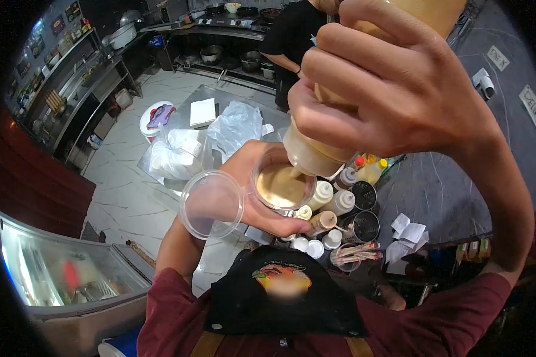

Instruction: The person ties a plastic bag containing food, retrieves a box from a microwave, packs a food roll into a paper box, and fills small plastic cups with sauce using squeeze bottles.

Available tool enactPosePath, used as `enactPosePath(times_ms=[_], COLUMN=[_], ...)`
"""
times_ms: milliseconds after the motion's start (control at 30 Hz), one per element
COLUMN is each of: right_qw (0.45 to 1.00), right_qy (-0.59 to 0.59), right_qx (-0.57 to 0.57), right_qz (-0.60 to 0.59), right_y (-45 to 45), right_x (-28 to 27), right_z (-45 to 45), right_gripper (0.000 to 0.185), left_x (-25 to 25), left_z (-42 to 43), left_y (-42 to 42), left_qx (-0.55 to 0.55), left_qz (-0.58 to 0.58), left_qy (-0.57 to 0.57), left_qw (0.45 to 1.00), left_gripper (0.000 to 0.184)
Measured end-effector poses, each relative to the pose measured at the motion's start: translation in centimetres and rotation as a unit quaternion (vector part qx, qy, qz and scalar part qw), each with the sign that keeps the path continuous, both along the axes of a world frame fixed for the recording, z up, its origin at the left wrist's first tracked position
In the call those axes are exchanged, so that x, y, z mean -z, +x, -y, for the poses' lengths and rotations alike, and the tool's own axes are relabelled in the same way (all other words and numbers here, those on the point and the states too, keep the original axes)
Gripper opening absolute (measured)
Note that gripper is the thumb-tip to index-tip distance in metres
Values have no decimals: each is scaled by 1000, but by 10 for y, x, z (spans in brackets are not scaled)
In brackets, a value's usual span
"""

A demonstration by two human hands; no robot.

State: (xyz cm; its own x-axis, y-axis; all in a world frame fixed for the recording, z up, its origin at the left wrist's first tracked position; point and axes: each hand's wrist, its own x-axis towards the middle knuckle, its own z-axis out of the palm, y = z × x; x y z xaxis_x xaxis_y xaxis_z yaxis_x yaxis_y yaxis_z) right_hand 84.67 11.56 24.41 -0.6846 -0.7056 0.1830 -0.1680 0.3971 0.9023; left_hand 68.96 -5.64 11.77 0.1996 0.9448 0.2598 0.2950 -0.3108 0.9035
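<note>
My left hand (244, 156) is wrapped round a small clear sauce cup (257, 189) with tan sauce (280, 184) in it. The cup's round clear lid (211, 204) hangs open at its left side. Above it, my right hand (381, 89) grips a squeeze bottle (420, 15) of tan sauce, tipped upside down. The bottle's whitish cap (315, 152) points into the cup, its nozzle tip just over the sauce. My right hand's fingers cover the bottle's middle.
Several sauce bottles (342, 202) and black wire cups (365, 225) stand below the cup. Wrapped sticks (354, 254) sit beside white papers (406, 235). Plastic bags (175, 152) lie on a metal table (203, 93). A person in black (289, 35) stands by the stove. A glass-topped freezer (77, 273) is at left.
</note>
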Motion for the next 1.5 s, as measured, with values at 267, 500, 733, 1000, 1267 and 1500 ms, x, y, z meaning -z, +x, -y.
enactPosePath(times_ms=[267, 500, 733, 1000, 1267, 1500], right_qw=[1000, 1000, 999, 999, 999, 999], right_qy=[2, -14, -21, -27, -31, -32], right_qx=[11, 15, 18, 18, 19, 20], right_qz=[24, 21, 18, 14, 11, 10], right_y=[7, 9, 10, 10, 10, 10], right_x=[-8, -9, -8, -9, -8, -9], right_z=[9, 14, 16, 16, 17, 19], right_gripper=[22, 22, 22, 22, 22, 23], left_x=[5, 4, 7, 6, 6, 4], left_z=[0, -1, -2, -4, -5, -4], left_y=[-2, -3, -3, -5, -5, -5], left_qx=[-13, -3, -5, -5, -2, 3], left_qz=[-41, -18, -17, -25, -16, -23], left_qy=[73, 45, 58, 60, 62, 50], left_qw=[996, 999, 998, 998, 998, 998], left_gripper=[58, 56, 55, 55, 56, 55])
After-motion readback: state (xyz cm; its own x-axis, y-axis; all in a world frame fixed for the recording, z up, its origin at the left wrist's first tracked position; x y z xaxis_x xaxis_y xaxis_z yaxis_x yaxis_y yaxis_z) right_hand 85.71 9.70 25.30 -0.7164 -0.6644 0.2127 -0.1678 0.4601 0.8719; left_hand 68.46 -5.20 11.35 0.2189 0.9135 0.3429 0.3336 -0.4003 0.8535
